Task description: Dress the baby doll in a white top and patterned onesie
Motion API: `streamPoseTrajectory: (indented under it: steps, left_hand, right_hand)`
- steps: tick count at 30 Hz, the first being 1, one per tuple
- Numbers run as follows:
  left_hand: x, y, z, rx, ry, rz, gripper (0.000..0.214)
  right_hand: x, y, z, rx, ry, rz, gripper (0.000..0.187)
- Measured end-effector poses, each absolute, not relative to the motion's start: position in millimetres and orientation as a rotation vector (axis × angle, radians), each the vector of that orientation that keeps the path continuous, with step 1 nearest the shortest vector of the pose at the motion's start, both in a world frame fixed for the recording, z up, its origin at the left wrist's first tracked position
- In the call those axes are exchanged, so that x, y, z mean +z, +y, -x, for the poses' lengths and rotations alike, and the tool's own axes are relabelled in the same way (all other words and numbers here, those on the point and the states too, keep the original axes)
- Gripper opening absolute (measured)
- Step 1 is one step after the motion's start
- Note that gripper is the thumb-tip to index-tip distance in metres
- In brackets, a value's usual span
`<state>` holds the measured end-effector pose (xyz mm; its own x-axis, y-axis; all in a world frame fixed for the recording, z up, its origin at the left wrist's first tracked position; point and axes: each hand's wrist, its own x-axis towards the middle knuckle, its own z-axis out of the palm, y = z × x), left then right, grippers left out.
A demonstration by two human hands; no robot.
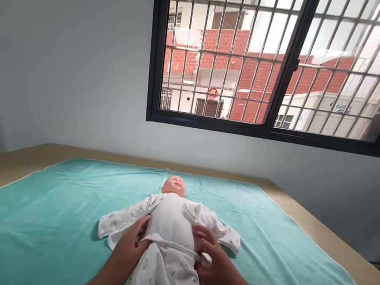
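Note:
A baby doll (174, 185) lies on its back, head away from me, its white torso (173, 218) bare at the front. A white printed baby shirt (129, 214) is spread open with its sleeves out to both sides. White printed baby pants (170, 277) cover the doll's lower body, their waistband across the belly. My left hand (132, 244) is closed on the left edge of the waistband, its fingers along the doll's side. My right hand (212, 257) grips the waistband's right edge, with fingers against the torso. Some of my fingertips are hidden by cloth.
A green cloth (50, 217) with light wrinkles lies under the doll on a wooden table (310, 221). Behind the table's far edge stands a grey-white wall (89, 75). A black-framed window (210, 123) with metal bars is set above.

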<state>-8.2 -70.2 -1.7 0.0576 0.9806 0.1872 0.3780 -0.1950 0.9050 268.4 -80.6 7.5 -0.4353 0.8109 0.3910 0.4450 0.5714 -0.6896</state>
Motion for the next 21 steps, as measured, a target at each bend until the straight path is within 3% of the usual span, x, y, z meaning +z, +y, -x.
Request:
streamPoseTrajectory:
  steps: [5, 8, 10, 13, 21]
  left_hand:
    - [-19, -61, 6, 1.154, 1.278, -1.589, 0.063]
    - [-27, -61, 3, 1.172, 1.254, -1.574, 0.064]
    - [-29, -63, 0, 1.194, 1.240, -1.558, 0.066]
    - [-27, -65, -2, 1.187, 1.223, -1.539, 0.066]
    - [-24, -64, -5, 1.214, 1.246, -1.530, 0.065]
  right_hand:
    - [56, -84, -263, 0.582, -2.305, 1.089, 0.023]
    - [76, -84, -254, 0.657, -2.412, 1.044, 0.016]
    - [79, -81, -246, 0.663, -2.406, 1.024, 0.009]
    - [74, -75, -237, 0.583, -2.357, 1.058, 0.019]
    - [79, -67, -235, 0.342, -2.521, 0.897, 0.013]
